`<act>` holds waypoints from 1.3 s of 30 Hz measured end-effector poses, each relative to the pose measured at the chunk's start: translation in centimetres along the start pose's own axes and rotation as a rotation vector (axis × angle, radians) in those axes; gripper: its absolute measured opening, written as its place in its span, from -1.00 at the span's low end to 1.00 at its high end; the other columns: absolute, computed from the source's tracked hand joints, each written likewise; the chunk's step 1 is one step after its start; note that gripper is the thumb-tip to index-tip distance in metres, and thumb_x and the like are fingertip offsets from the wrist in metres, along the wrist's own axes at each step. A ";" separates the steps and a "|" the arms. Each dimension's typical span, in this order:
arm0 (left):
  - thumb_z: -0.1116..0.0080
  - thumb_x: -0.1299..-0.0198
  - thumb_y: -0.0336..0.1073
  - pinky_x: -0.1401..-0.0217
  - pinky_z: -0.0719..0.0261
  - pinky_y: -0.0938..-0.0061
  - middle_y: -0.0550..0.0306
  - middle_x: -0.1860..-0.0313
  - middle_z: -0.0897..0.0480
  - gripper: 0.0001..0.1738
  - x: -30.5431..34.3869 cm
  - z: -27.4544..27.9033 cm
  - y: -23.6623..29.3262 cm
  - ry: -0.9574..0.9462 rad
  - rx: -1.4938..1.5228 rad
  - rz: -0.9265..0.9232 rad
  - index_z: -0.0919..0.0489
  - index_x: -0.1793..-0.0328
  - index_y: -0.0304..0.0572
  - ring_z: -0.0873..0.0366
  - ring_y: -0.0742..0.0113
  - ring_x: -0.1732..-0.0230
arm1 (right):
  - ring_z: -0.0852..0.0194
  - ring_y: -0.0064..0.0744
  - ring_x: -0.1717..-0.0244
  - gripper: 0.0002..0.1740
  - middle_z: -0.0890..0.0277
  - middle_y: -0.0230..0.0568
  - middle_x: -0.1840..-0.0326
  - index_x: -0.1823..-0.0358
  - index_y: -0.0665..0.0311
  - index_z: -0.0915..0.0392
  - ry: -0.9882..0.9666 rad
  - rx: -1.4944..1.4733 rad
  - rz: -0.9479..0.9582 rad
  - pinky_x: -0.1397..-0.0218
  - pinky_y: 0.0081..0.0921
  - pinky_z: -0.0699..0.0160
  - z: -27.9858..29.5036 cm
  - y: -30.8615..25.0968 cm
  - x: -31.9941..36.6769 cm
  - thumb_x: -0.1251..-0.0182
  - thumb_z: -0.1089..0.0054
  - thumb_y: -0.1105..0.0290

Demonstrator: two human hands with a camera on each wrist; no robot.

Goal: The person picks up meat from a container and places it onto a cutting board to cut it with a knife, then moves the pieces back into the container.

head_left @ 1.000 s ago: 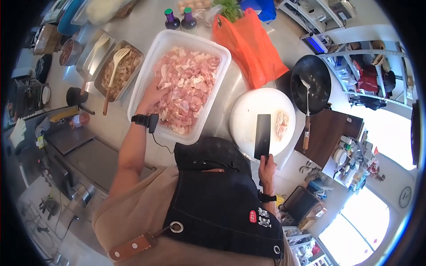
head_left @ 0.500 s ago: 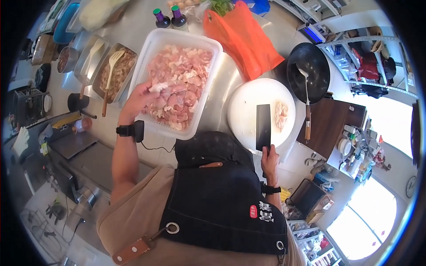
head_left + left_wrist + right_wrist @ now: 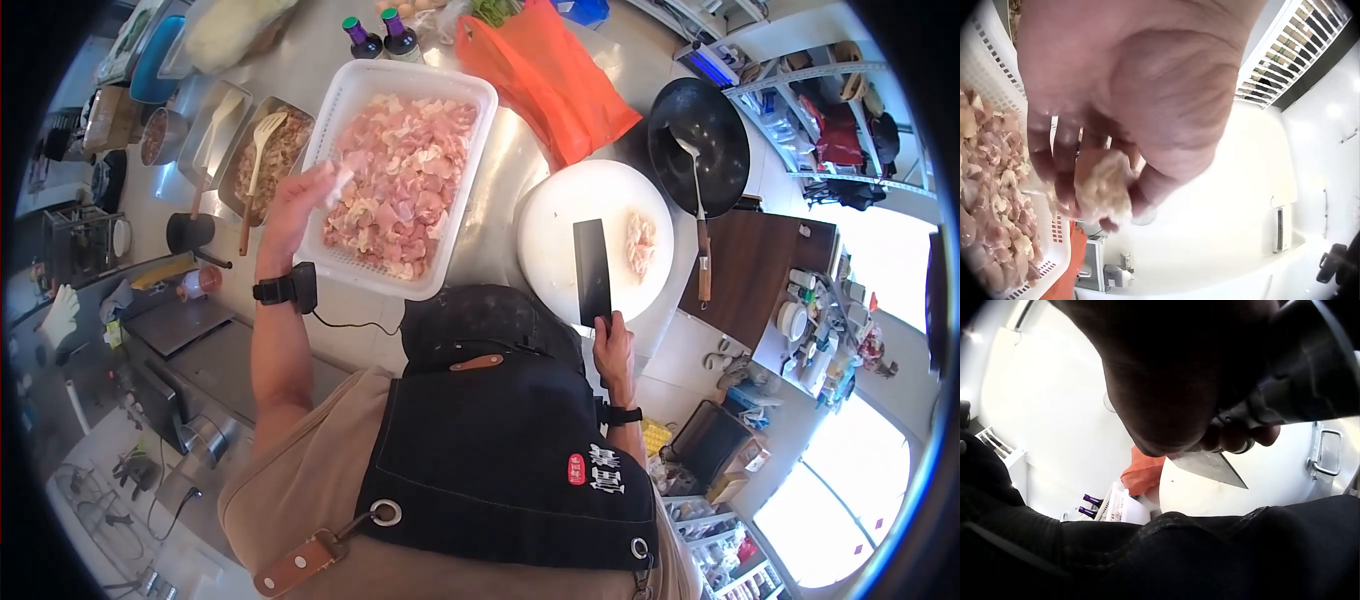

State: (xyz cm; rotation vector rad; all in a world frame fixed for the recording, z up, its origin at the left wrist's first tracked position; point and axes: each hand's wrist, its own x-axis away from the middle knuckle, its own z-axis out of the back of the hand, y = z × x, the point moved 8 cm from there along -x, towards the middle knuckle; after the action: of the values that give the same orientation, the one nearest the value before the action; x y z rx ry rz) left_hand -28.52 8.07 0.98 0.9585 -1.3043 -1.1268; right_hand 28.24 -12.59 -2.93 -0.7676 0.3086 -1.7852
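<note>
Pinching chunk (image 3: 1107,190) at tips of bent fingers and thumb, jutting between them, with left hand (image 3: 292,210) over left side of basket (image 3: 462,195). Gripping cleaver (image 3: 592,270) by handle, fingers wrapped, with right hand (image 3: 615,355), over board (image 3: 555,225) right of basket.
</note>
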 end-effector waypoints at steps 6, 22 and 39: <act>-0.54 -0.24 -0.39 0.05 -0.57 0.53 0.20 0.15 -0.82 -0.83 1.3 -3.3 -3.4 -0.398 -0.343 0.154 -0.86 0.13 -0.36 -0.65 0.56 0.15 | -0.66 0.53 0.14 -0.72 -0.72 0.36 0.20 0.04 0.41 -0.44 0.023 -0.060 -0.009 0.18 0.17 -0.60 -0.6 0.7 0.8 -0.67 -0.17 0.28; -0.23 -0.46 0.16 0.17 -0.66 0.00 -0.25 0.42 -0.73 -0.45 -1.9 -0.1 -4.9 0.116 -1.044 0.129 -0.80 0.29 -0.20 -0.78 -0.22 0.25 | -0.62 0.56 0.21 -0.76 -0.68 0.35 0.27 0.06 0.37 -0.43 0.020 -0.011 -0.005 0.26 0.26 -0.51 -0.3 -0.4 0.2 -0.65 -0.17 0.31; -0.38 -0.17 -0.19 -0.11 -0.71 0.07 -0.09 -0.05 -0.79 -0.52 -12.5 -5.2 -8.2 0.062 -1.171 -0.080 -0.75 -0.23 -0.09 -0.73 -0.18 -0.09 | -0.65 0.56 0.15 -0.70 -0.70 0.38 0.23 0.05 0.41 -0.44 0.044 -0.035 -0.069 0.19 0.25 -0.57 -1.1 0.1 0.7 -0.67 -0.17 0.25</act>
State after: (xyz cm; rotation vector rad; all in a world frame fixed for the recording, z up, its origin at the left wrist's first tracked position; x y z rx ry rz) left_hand -23.26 18.01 -10.12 0.1509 -0.3686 -1.5935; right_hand 27.49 -13.42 -3.53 -0.7725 0.3472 -1.8677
